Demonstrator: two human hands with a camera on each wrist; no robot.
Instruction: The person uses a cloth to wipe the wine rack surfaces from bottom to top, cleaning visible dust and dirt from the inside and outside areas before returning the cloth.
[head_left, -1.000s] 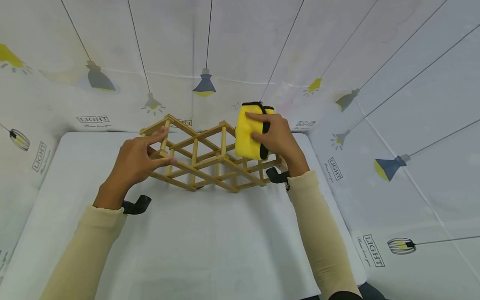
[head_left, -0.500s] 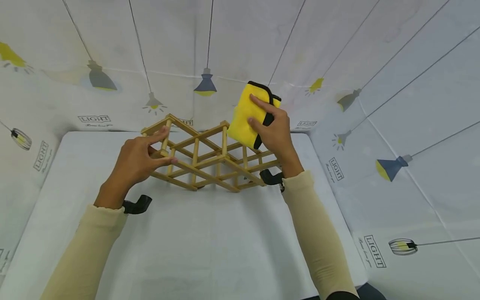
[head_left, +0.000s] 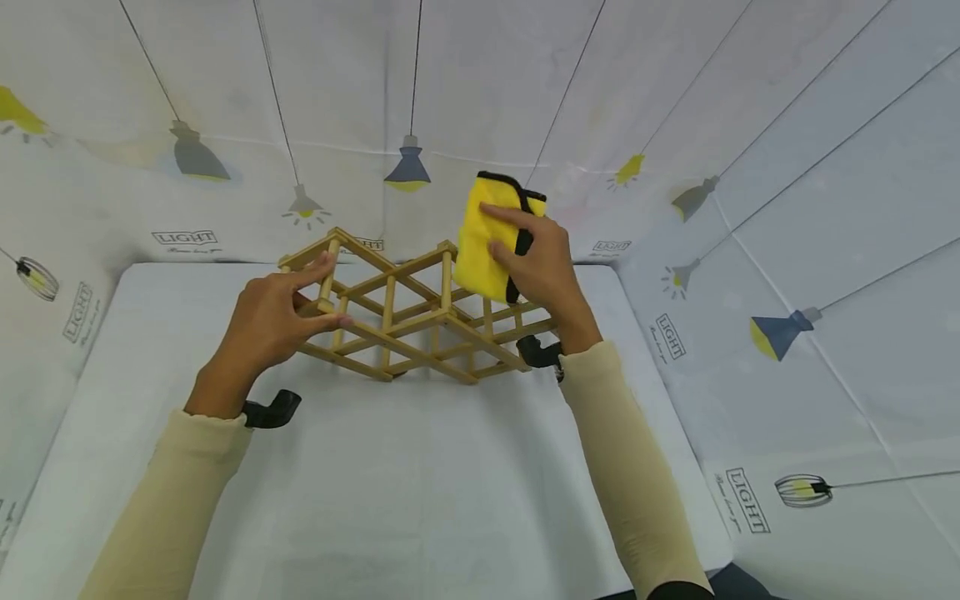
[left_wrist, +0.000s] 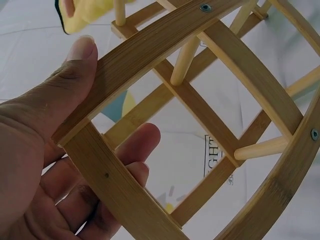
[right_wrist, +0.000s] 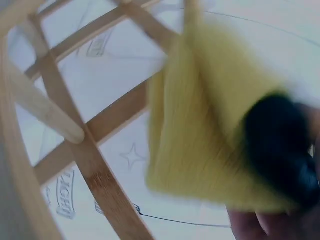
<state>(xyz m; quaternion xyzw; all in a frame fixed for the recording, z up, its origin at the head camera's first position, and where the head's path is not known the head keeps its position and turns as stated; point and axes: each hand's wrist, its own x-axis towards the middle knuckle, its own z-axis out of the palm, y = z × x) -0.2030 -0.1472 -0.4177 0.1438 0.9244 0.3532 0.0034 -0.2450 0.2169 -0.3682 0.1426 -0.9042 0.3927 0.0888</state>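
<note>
A wooden lattice rack [head_left: 390, 333] of crossed slats and round dowels stands at the back of the table, spread out like an accordion. My left hand [head_left: 273, 321] grips its left end, with the thumb on a near slat [left_wrist: 125, 70] and the fingers curled behind. In my right hand [head_left: 543, 258] is a folded yellow cloth [head_left: 483, 246] with black edging, pinched between thumb and fingers. That cloth is over the rack's right half and hides part of it. The right wrist view shows the cloth [right_wrist: 200, 130] blurred, beside the slats; whether it touches them I cannot tell.
The white table [head_left: 420, 500] extends towards me in front of the rack. Close behind stands a pale wall covering [head_left: 480, 83] printed with hanging lamps, which continues along the right side. A black camera mount [head_left: 273, 410] juts from the left wrist.
My right hand has lifted the yellow cloth up and leftward along the rack, tilting it, then brought it slightly back down. My left hand and the rack have stayed put.
</note>
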